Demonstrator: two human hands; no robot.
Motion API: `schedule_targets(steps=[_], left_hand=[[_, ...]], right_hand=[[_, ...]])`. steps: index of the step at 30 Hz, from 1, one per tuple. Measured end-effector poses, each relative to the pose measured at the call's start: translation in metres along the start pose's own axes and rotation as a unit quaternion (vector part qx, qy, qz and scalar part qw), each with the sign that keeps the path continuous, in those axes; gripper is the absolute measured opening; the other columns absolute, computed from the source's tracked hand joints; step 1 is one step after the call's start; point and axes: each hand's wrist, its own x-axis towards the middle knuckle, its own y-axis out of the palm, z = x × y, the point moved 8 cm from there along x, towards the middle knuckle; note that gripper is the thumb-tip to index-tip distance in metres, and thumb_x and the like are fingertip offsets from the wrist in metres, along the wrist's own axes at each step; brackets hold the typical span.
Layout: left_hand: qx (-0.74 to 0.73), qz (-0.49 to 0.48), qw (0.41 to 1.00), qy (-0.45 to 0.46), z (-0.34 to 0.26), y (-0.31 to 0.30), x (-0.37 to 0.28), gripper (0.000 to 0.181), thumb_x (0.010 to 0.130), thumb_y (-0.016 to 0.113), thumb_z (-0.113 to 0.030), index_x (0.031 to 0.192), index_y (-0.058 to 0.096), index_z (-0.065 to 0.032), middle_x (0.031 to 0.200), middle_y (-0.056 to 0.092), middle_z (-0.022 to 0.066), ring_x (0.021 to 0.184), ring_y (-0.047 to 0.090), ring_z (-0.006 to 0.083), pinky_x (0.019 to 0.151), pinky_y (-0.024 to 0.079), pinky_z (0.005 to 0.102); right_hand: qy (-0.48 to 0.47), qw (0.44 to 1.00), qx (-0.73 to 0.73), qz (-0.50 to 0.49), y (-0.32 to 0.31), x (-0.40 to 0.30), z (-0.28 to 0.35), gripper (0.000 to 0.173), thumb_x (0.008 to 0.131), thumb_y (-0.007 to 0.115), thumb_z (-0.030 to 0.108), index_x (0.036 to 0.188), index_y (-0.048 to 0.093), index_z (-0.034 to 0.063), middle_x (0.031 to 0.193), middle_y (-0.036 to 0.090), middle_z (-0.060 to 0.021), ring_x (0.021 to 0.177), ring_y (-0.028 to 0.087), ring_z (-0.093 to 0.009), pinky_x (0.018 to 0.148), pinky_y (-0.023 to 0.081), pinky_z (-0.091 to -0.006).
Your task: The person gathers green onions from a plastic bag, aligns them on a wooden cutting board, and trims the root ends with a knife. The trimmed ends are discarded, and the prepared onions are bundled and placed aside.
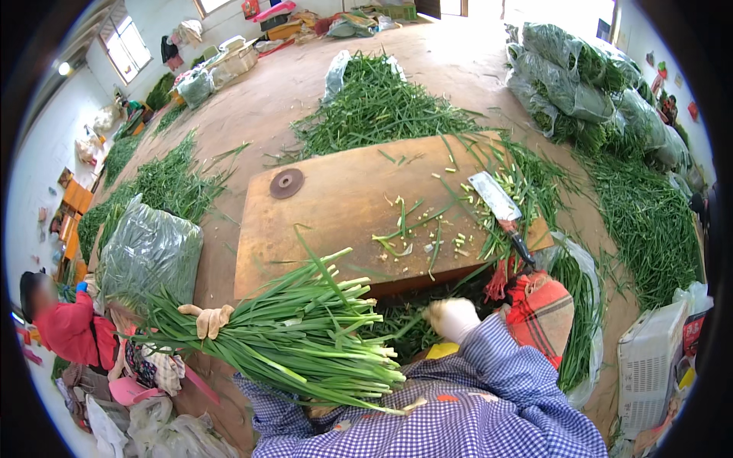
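My left hand (209, 322), in a tan glove, grips a thick bunch of long green leafy stalks (320, 338), which look like garlic chives. Their pale cut ends point right, across my checked smock. Blurred by motion, my gloved right hand (449, 320) hangs over loose greens in front of a wooden board (320, 229); its fingers are indistinct. On the board's right side lies a cleaver (495, 194), its dark handle (522, 249) reaching over the edge. Trimmed stem ends (461, 243) are scattered beside the blade.
A dark abrasive disc (286, 183) rests at the board's far left. Leaf heaps (372, 109) lie behind it. Bagged greens stand left (152, 246) and are stacked right (567, 86). A person in red (74, 326) is at left; a white plastic crate (650, 366) stands right.
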Motion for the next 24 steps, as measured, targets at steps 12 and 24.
schedule_targets(steps=[12, 24], left_hand=[[0.012, -0.052, 0.999, 0.013, -0.005, 0.001, -0.005, 0.05, 0.095, 0.052, -0.02, 0.142, 0.035, -0.0155, 0.078, 0.064, -0.0076, 0.073, 0.062, 0.0126, 0.085, 0.036, 0.0326], [0.014, -0.043, 0.999, 0.025, 0.001, 0.008, 0.001, 0.049, 0.096, 0.051, -0.018, 0.142, 0.035, -0.0159, 0.08, 0.066, -0.0067, 0.077, 0.062, 0.0132, 0.087, 0.036, 0.0332]], right_hand=[[0.077, 0.948, 0.3, -0.075, 0.013, 0.074, 0.068, 0.028, 0.091, 0.054, 0.021, 0.114, 0.059, 0.0072, 0.091, 0.067, -0.0205, 0.087, 0.065, -0.035, 0.078, 0.052, -0.0431], [-0.055, 0.949, 0.268, 0.155, -0.056, 0.011, 0.124, 0.07, 0.088, 0.041, 0.068, 0.098, 0.071, 0.0059, 0.095, 0.069, -0.0187, 0.095, 0.065, -0.033, 0.087, 0.049, -0.038]])
